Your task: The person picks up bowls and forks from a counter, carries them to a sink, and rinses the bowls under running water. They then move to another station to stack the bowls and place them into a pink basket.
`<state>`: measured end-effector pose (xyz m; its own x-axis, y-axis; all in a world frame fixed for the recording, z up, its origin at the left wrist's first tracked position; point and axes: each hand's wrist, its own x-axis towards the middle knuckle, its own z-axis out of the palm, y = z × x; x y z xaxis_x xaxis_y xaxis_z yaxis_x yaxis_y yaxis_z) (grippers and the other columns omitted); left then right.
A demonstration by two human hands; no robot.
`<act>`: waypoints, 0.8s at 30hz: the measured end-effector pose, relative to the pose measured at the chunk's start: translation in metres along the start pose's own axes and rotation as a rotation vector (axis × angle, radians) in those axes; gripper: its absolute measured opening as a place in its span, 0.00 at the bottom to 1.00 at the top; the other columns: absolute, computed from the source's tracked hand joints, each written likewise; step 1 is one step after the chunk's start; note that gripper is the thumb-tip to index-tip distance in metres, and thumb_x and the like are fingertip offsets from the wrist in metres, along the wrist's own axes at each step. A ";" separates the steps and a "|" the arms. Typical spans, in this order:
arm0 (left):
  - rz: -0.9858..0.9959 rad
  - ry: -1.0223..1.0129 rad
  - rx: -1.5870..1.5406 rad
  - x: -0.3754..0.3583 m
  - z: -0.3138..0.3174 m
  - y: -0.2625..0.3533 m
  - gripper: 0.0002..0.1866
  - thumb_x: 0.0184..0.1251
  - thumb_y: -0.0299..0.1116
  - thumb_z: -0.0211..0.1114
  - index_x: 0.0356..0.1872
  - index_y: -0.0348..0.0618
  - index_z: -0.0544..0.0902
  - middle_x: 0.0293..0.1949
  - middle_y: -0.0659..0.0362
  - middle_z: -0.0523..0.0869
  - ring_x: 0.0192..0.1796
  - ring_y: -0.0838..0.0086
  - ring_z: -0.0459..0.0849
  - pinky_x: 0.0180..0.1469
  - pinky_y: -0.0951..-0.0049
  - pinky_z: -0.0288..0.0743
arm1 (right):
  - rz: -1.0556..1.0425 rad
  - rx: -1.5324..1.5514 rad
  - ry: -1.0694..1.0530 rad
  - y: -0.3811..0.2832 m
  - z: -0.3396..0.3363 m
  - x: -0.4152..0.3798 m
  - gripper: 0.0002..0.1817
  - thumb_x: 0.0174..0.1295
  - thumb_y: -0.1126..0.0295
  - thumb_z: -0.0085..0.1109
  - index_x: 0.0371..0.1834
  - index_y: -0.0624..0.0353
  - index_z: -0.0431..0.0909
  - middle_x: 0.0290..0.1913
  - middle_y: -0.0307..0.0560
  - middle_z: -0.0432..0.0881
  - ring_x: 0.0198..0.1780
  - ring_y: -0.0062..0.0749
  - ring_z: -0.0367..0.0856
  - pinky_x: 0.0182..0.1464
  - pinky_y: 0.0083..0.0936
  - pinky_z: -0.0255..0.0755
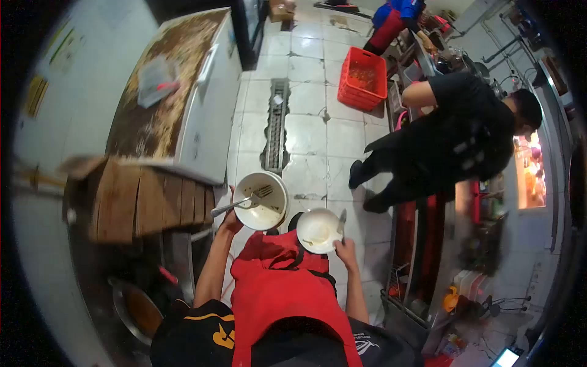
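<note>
My left hand [230,221] is closed on the side of a white bowl [267,216], its thumb showing near the rim. Inside the bowl are dark food scraps, and a fork [246,201] lies across it with the handle sticking out over the left edge. In my right hand [346,249] is a shallow white dish [309,225], gripped at its right rim. Food remains smear the dish. A metal utensil [342,220], seen from its side, rests at the dish's right edge just above my fingers. Both vessels are in front of my red apron [281,300].
A person in black [452,134] stands at the counter on the right; another in blue and red [391,27] works farther back. Near them a red crate [361,98] sits on the tiled floor. A floor drain [277,125] runs ahead. At left stands a white chest [205,116].
</note>
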<state>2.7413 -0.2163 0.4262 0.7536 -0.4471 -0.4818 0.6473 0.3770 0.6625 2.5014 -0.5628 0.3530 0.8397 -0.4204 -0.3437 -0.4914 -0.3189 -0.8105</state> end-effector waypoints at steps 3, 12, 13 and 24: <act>-0.064 -0.159 -0.019 0.132 0.039 0.069 0.44 0.71 0.71 0.32 0.72 0.44 0.65 0.66 0.52 0.74 0.65 0.66 0.75 0.68 0.64 0.70 | 0.048 0.005 0.113 -0.019 -0.026 0.069 0.15 0.54 0.66 0.57 0.25 0.72 0.77 0.16 0.44 0.74 0.20 0.25 0.71 0.24 0.32 0.66; -0.010 0.017 -0.148 0.363 0.134 0.171 0.43 0.72 0.70 0.35 0.69 0.42 0.68 0.62 0.52 0.77 0.61 0.65 0.79 0.64 0.65 0.74 | 0.011 -0.128 0.088 -0.159 -0.070 0.474 0.15 0.52 0.66 0.64 0.27 0.72 0.79 0.19 0.57 0.78 0.21 0.33 0.76 0.27 0.37 0.69; -0.015 0.034 -0.151 0.379 0.136 0.183 0.43 0.72 0.70 0.35 0.69 0.42 0.68 0.62 0.52 0.77 0.61 0.65 0.79 0.64 0.65 0.74 | -0.097 -0.097 0.098 -0.185 -0.073 0.527 0.16 0.53 0.66 0.61 0.24 0.72 0.76 0.16 0.56 0.72 0.20 0.29 0.72 0.25 0.38 0.66; 0.002 0.101 -0.245 0.706 0.176 0.337 0.43 0.72 0.68 0.35 0.70 0.39 0.66 0.65 0.50 0.75 0.65 0.62 0.76 0.67 0.62 0.72 | 0.006 0.574 0.023 -0.401 -0.074 0.992 0.16 0.61 0.65 0.60 0.18 0.60 0.72 0.15 0.31 0.68 0.16 0.17 0.65 0.19 0.24 0.55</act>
<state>3.4712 -0.5475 0.4103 0.7546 -0.3673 -0.5438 0.6448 0.5688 0.5106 3.5145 -0.9143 0.3724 0.8289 -0.4410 -0.3442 -0.2867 0.1934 -0.9383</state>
